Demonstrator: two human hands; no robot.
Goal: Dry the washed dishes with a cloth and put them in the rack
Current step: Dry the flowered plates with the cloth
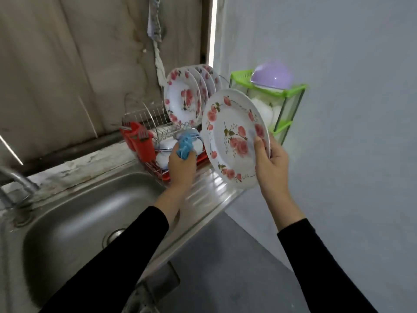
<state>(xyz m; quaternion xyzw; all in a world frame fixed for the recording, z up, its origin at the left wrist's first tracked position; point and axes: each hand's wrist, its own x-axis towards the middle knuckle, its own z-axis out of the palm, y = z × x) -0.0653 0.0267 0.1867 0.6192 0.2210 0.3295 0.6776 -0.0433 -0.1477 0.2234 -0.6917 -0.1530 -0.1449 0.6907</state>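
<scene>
My right hand [272,159] grips a white plate with pink roses [232,136] by its right rim, holding it upright above the steel drainboard [214,188]. To its left, my left hand [181,166] holds a bunched blue cloth [185,146], apart from the plate. Behind them stands a wire dish rack [144,116] on a red tray, with several matching rose plates [182,98] upright in its slots and white bowls in its lower part.
A red cutlery holder [138,141] hangs on the rack's left end. The steel sink [85,211] lies lower left, a tap [18,177] at far left. A green shelf [286,105] with a purple bowl [272,75] stands by the right wall.
</scene>
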